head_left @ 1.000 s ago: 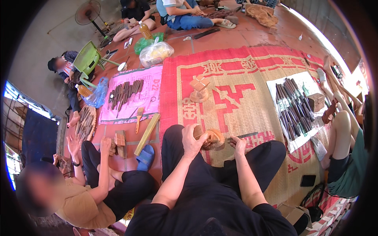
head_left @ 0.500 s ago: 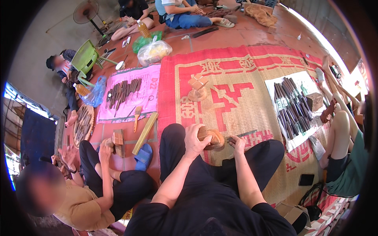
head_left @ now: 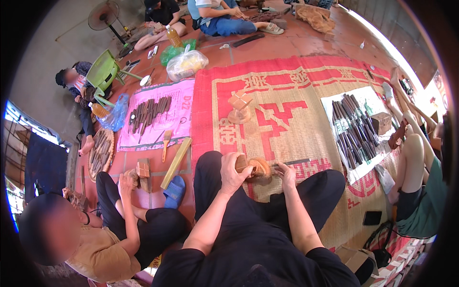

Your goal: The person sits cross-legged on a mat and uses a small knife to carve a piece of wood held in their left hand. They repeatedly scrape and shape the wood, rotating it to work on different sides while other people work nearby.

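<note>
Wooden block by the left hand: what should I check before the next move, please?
1. Left hand holds the wooden block: ok, its fingers are over it.
2. Right hand holds the thin dark tool: ok, in its fingers.
3. Tool's tip touches the round wood: cannot tell, too small to see.
4. Other tools lie apart from the hands: ok, on the white sheet to the right.
5. Phone is away from the hands: ok.

Blue slipper (head_left: pixel 175 193), green chair (head_left: pixel 103 71), standing fan (head_left: pixel 103 16), black phone (head_left: pixel 372 218)
</note>
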Demonstrator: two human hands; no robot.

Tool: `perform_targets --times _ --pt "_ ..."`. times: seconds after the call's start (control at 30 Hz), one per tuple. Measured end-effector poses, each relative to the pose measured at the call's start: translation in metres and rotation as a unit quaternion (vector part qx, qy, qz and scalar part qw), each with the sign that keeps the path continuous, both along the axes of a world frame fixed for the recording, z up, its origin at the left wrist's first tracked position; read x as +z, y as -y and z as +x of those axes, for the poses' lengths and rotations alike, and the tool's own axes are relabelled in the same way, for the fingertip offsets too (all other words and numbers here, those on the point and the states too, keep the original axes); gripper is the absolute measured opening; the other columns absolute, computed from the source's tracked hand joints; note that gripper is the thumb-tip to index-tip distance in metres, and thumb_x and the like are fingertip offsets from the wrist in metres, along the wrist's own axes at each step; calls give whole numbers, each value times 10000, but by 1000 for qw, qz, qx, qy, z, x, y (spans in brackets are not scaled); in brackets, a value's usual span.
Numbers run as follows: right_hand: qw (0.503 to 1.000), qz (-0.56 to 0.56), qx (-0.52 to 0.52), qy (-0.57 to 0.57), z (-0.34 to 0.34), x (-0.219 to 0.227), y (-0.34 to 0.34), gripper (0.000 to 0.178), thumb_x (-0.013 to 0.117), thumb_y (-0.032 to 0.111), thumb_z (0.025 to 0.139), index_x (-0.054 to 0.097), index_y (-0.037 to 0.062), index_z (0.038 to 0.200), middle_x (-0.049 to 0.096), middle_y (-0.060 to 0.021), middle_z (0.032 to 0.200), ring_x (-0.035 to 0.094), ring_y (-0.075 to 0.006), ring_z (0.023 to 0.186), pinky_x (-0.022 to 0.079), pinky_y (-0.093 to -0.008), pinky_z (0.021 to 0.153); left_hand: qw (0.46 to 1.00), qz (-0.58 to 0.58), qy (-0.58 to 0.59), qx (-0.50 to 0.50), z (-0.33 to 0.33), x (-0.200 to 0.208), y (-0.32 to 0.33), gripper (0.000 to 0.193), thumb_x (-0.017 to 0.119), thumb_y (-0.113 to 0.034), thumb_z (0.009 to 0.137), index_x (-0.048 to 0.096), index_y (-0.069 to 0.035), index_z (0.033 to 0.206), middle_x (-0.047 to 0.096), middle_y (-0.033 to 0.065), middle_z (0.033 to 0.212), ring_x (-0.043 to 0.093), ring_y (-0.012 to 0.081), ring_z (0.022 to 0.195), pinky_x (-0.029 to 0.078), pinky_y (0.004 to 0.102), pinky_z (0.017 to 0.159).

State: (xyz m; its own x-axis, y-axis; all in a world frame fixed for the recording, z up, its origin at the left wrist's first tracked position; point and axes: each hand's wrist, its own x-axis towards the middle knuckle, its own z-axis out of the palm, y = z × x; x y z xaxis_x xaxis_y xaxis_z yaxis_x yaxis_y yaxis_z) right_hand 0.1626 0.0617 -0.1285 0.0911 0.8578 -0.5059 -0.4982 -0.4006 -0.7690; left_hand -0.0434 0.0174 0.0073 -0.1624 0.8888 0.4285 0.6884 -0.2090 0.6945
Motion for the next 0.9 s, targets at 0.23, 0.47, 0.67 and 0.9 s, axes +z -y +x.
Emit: perform_targets --times 0.23,0.47,0.67,0.9 --pt "998 -12 36 52 3 -12 3 218 687 199 782 637 12 881 629 -60 757 586 -149 649 483 -260 598 1000 -15 6 -13 2 3 3 426 721 -260 656 578 -42 992 560 111 959 506 306 927 432 397 818" --pt "997 27 62 25 -9 6 9 202 653 191 812 655 6 896 654 -72 839 620 -151 732 491 -264 640 999 -22 28 15 -5 -1 3 428 703 -264 658 572 -36 996 552 104 954 504 283 917 425 378 821" --pt "998 -45 46 -5 3 -4 13 213 633 164 793 662 -9 915 652 -65 794 587 -152 633 493 -283 645 1000 -20 18 2 2 -3 9 426 709 -258 655 574 -41 996 549 105 941 501 289 904 428 384 806" --pt "998 12 66 -11 -9 3 6 123 617 122 825 639 1 839 673 -101 803 644 -172 711 507 -275 637 1000 -20 17 -6 1 2 0 426 718 -264 651 580 -44 989 559 111 948 507 310 929 429 401 817"
